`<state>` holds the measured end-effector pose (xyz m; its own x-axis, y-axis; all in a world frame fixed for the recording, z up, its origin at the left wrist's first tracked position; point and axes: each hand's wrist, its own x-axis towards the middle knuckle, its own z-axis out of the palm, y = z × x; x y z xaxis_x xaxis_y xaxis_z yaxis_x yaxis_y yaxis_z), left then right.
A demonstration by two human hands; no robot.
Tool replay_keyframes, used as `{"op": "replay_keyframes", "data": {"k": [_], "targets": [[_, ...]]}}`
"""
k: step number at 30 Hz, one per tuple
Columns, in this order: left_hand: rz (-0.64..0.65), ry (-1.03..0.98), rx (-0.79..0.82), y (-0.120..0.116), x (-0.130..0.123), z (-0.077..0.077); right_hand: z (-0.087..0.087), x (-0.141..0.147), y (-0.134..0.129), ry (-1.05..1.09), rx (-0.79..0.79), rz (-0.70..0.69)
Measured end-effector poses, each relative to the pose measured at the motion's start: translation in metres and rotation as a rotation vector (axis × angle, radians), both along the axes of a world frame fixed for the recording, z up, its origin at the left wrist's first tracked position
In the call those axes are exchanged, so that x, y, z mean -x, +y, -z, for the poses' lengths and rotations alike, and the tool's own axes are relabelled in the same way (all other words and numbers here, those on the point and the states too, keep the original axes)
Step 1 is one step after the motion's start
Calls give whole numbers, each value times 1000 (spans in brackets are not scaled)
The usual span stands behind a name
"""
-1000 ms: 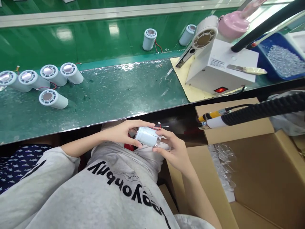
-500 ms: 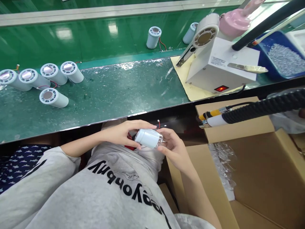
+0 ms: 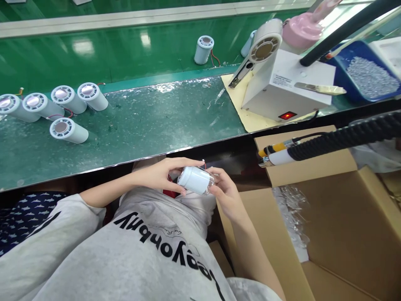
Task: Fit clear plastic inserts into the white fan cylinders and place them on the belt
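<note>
A light-blue cylinder (image 3: 194, 179) lies on its side between my two hands, in front of the bench edge. My left hand (image 3: 163, 173) grips its left end, fingers along the top and thumb below. Clear film shows at the cylinder's right end, where the fingers and thumb of my right hand (image 3: 226, 192) close on it. A short red wire with a white plug (image 3: 203, 161) sticks up behind the cylinder. Several similar cylinders stand on the green bench (image 3: 150, 121) at the left, one of them (image 3: 69, 130) nearer the front.
On the right, a white machine (image 3: 288, 85) with a lit red switch stands on a yellow board (image 3: 235, 104). Behind the bench stands another cylinder (image 3: 203, 51). A blue tray (image 3: 347, 90) holds small pieces. Below are a black hose (image 3: 344, 136) and an open cardboard box (image 3: 344, 225).
The cylinder has turned slightly in my hands, and less of its wires shows. My right hand's fingers have shifted a little on the film end. The view has moved slightly.
</note>
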<state>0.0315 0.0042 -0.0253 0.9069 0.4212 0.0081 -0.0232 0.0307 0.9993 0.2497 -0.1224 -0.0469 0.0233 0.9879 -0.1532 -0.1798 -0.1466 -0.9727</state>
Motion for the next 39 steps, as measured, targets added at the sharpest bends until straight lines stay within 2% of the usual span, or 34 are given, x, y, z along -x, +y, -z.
{"op": "replay_keyframes", "data": {"k": [2,4,7,10,14,19,24,29,34,39], "targets": [[-21,-1,126,3,-11,6,11,1,-2,26,12,86],[-39,4,259,9,-31,16,26,4,-3,74,23,237],[-82,24,436,18,-73,32,51,4,-5,192,4,520],[-91,51,518,21,-118,43,71,-4,-7,283,-38,711],[-25,74,502,21,-159,47,84,-20,-9,314,-84,811],[-12,86,471,25,-183,49,93,-35,-5,352,-117,842],[1,91,444,30,-187,47,94,-45,2,361,-128,818],[18,89,425,34,-174,43,82,-49,2,317,-109,752],[51,73,416,28,-136,39,56,-41,-14,232,-81,647],[119,-39,321,11,-88,25,25,-27,-34,-56,-162,448]]}}
